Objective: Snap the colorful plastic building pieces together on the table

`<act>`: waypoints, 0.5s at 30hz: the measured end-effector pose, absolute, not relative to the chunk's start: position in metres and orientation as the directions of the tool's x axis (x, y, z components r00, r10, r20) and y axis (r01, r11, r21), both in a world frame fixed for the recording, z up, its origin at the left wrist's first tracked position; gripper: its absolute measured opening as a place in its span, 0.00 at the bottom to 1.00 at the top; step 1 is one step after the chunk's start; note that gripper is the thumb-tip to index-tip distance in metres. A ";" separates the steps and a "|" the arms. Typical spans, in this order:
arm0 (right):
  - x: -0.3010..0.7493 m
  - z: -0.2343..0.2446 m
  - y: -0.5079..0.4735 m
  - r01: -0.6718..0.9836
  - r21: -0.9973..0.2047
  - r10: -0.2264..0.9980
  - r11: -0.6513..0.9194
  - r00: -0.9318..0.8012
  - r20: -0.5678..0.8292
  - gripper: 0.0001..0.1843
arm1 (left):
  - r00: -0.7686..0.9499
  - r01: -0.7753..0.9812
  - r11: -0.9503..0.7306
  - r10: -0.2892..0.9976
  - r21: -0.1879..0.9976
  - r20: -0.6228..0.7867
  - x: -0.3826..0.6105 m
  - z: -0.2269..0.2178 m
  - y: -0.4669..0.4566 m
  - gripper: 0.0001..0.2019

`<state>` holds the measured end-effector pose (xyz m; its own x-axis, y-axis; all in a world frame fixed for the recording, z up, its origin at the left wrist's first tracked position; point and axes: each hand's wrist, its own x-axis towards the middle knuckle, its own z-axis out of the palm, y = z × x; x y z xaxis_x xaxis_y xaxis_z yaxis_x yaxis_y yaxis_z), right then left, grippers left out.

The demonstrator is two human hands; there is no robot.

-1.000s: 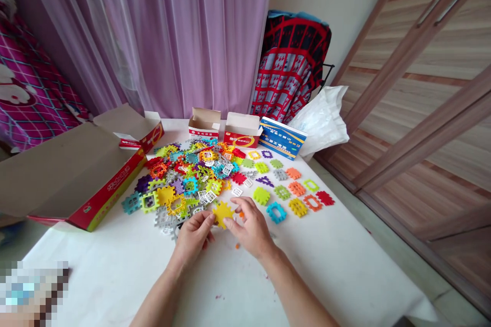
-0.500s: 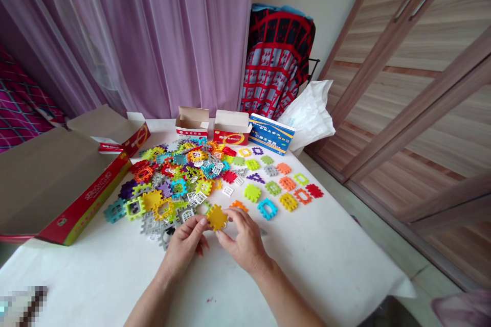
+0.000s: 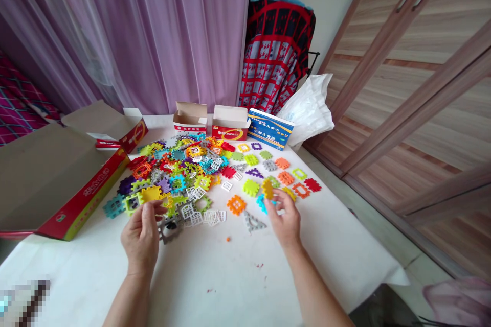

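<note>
A heap of interlocking plastic toy building pieces point(image 3: 172, 173) in many colours lies on a white tablecloth point(image 3: 230, 281). My right hand point(image 3: 284, 219) pinches a yellow piece point(image 3: 267, 189) upright between its fingertips, above a blue piece point(image 3: 262, 204) that the fingers partly hide. My left hand point(image 3: 141, 235) hovers at the heap's front edge with its fingers apart, close to a yellow piece point(image 3: 151, 194) and a grey piece point(image 3: 169, 230). An orange piece point(image 3: 236, 205) and a grey triangular piece point(image 3: 254, 222) lie between my hands.
Loose pieces stand in rough rows point(image 3: 280, 176) right of the heap. An open red cardboard box point(image 3: 57, 189) sits at the table's left, and small open boxes point(image 3: 230, 122) and a blue-white box point(image 3: 270, 129) at the back. The table's right edge point(image 3: 345, 219) drops off before wooden wardrobe doors.
My hands have moved apart. The right hand has carried a yellow piece to the right, and the left hand has gone left, no longer touching it. The view has shifted slightly.
</note>
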<state>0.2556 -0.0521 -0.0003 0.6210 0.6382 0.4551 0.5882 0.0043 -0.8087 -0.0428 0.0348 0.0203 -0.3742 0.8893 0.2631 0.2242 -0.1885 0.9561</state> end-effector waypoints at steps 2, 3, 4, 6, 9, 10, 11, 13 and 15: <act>0.282 -0.008 -0.055 0.453 -0.890 0.545 -0.058 0.761 0.352 0.26 | -0.399 0.221 -0.184 0.879 0.958 0.261 -0.045 0.018 0.039 0.22; 0.292 -0.012 -0.055 0.401 -0.914 0.513 -0.064 0.799 0.314 0.28 | -0.399 0.220 -0.183 0.879 0.958 0.260 -0.046 0.016 0.040 0.22; 0.299 -0.016 -0.056 0.358 -0.932 0.491 -0.061 0.824 0.284 0.29 | -0.393 0.221 -0.185 0.882 0.958 0.261 -0.046 0.015 0.041 0.22; 0.306 -0.023 -0.056 0.298 -0.953 0.467 -0.054 0.851 0.240 0.31 | -0.374 0.229 -0.188 0.889 0.955 0.264 -0.046 0.012 0.042 0.22; 0.305 -0.029 -0.053 0.276 -0.960 0.487 -0.054 0.846 0.216 0.32 | -0.370 0.257 -0.180 0.889 0.950 0.269 -0.047 0.009 0.043 0.22; 0.304 -0.030 -0.053 0.288 -0.956 0.501 -0.057 0.836 0.222 0.32 | -0.375 0.267 -0.177 0.887 0.947 0.271 -0.047 0.009 0.043 0.22; 0.303 -0.031 -0.052 0.305 -0.951 0.513 -0.060 0.826 0.232 0.31 | -0.379 0.277 -0.174 0.884 0.945 0.274 -0.047 0.009 0.044 0.22; 0.301 -0.032 -0.052 0.336 -0.939 0.525 -0.068 0.813 0.252 0.31 | -0.386 0.292 -0.167 0.880 0.942 0.275 -0.048 0.008 0.045 0.22; 0.299 -0.032 -0.052 0.358 -0.931 0.527 -0.078 0.807 0.266 0.30 | -0.389 0.294 -0.160 0.881 0.942 0.271 -0.050 0.007 0.046 0.22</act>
<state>0.2990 -0.0518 -0.0317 0.8071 0.5271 0.2659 0.3576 -0.0780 -0.9306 -0.0495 0.0456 0.0072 -0.3891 0.8806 0.2706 0.2938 -0.1598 0.9424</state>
